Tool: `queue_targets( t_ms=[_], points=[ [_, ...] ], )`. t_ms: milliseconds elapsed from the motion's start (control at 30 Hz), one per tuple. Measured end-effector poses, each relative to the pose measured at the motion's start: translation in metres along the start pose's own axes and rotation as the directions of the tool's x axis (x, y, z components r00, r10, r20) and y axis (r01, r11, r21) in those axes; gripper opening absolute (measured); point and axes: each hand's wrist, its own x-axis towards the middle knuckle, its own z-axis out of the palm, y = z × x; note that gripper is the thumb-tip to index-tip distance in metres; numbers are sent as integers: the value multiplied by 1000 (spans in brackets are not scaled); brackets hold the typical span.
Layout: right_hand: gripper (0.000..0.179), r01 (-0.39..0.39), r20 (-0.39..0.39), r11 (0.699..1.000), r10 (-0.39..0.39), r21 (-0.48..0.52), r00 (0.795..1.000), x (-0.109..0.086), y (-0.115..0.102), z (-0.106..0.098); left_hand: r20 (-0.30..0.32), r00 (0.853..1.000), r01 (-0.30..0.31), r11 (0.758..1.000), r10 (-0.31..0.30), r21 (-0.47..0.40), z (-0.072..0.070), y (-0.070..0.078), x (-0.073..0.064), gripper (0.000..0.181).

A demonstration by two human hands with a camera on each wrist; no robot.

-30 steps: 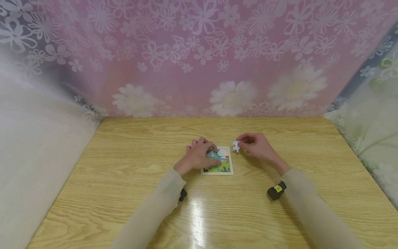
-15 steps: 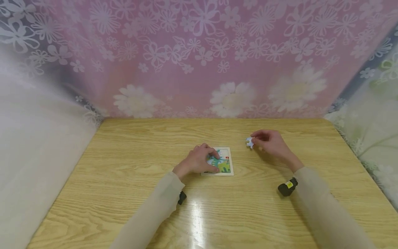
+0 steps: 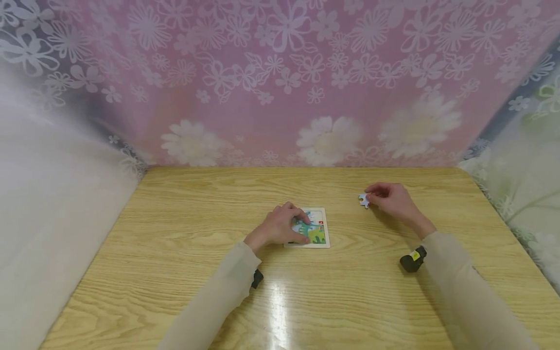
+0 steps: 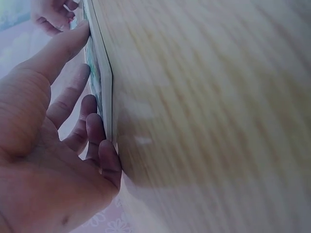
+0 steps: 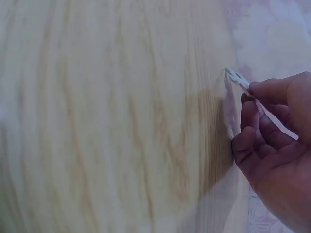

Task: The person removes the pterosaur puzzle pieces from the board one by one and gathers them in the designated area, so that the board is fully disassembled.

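A jigsaw puzzle board (image 3: 318, 235) with a pale frame and a green and blue picture lies flat on the table. My left hand (image 3: 280, 224) rests on its left part, thumb and fingers spread apart, covering that side. Seen from the left wrist, the thumb and fingertips of the left hand (image 4: 53, 111) touch the board (image 4: 104, 82) along its face and edge. To the right of the board, my right hand (image 3: 391, 199) pinches a small light puzzle piece (image 3: 363, 200) between thumb and fingers. The right wrist view shows this piece (image 5: 237, 78) edge-on, tilted above the tabletop.
The wooden table (image 3: 197, 204) runs back to a pink flowered curtain (image 3: 245, 112). White cloth (image 3: 65, 194) hangs along the left side, and patterned cloth (image 3: 520, 160) along the right. A black wrist camera (image 3: 412, 260) sits under the right sleeve.
My right hand has moved right, away from the board, carrying the puzzle piece. The left hand has shifted slightly toward me on the board, uncovering more of its top.
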Motion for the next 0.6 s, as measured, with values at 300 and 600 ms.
queue_targets(
  t_ms=[300, 600],
  points=[
    [32, -3, -16, 993, 1, -114, 1000, -1, 3, -2, -3, 1000, 0, 1000, 0, -7, 3, -3, 2, 36],
    [34, -13, -33, 992, 9, -124, 999, -4, 4, -4, -4, 1000, 5, 1000, -5, 0, 3, -5, 3, 36]
  ],
)
